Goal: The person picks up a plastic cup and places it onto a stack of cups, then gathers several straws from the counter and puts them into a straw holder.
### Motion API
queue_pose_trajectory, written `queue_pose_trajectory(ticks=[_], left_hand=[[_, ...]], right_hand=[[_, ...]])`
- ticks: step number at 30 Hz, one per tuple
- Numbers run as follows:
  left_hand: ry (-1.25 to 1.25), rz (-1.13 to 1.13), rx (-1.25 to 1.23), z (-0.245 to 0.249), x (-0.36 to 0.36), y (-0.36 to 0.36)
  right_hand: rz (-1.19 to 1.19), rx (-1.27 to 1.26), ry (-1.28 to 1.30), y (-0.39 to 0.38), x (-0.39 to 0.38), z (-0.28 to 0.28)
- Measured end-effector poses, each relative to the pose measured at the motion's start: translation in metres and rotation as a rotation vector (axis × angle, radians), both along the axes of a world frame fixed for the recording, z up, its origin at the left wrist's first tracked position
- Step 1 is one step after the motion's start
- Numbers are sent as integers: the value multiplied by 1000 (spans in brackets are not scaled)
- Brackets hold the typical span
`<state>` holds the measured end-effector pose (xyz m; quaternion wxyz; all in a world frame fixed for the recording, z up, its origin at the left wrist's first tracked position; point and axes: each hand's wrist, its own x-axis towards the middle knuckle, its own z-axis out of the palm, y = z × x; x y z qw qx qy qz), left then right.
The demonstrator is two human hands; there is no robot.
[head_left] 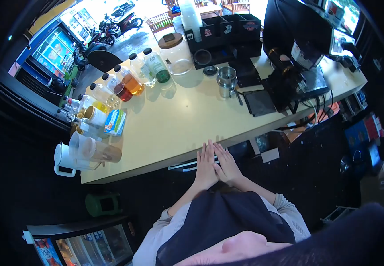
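Note:
My left hand (pixel 206 165) and my right hand (pixel 226 165) are side by side at the near edge of the pale counter (pixel 174 124). Their fingers are stretched out, with the fingertips close together at the edge. The thumbs meet or nearly meet. Neither hand holds anything. Beyond them on the counter stands a metal cup (pixel 226 80), with a dark flat pad (pixel 259 103) to its right. A blue-and-white packet (pixel 115 122) lies to the left, near a clear plastic pitcher (pixel 99 150).
Several bottles of coloured liquid (pixel 130 80) line the counter's left and back side, beside a wood-lidded jar (pixel 176 57). A black organizer (pixel 225 35) holds cups at the back. A monitor (pixel 296 31) and cables stand right. A glass-door fridge (pixel 94 248) is lower left.

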<state>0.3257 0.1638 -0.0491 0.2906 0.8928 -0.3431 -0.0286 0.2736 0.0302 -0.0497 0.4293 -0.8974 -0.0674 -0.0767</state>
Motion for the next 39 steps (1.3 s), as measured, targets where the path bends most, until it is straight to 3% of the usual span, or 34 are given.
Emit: queue_pose_trajectory(ticks=[2, 6, 9, 15, 22, 24, 29, 32, 39], left_hand=[[-34, -12, -17, -4, -29, 3], [37, -51, 30, -2, -79, -1], [171, -99, 107, 2, -109, -15], [183, -332, 110, 0, -151, -69], [98, -501, 205, 1, -201, -196], [-34, -604, 255, -9, -218, -243], [-66, -754, 142, -11, -270, -369], [-1, -833, 80, 14, -300, -430], [-26, -782, 61, 16, -322, -508]], right_hand=[[-1, 120, 51, 5, -27, -13], [-41, 112, 86, 3, -79, -23], [-120, 15, 138, -10, -116, -10], [-316, -184, 129, -58, -185, -4], [-559, -178, 118, -155, -255, -2], [-610, -175, 112, -195, -280, 1], [-733, -182, 126, -310, -347, 8], [-818, -211, 116, -366, -382, 10], [-830, -62, 110, -442, -398, 0]])
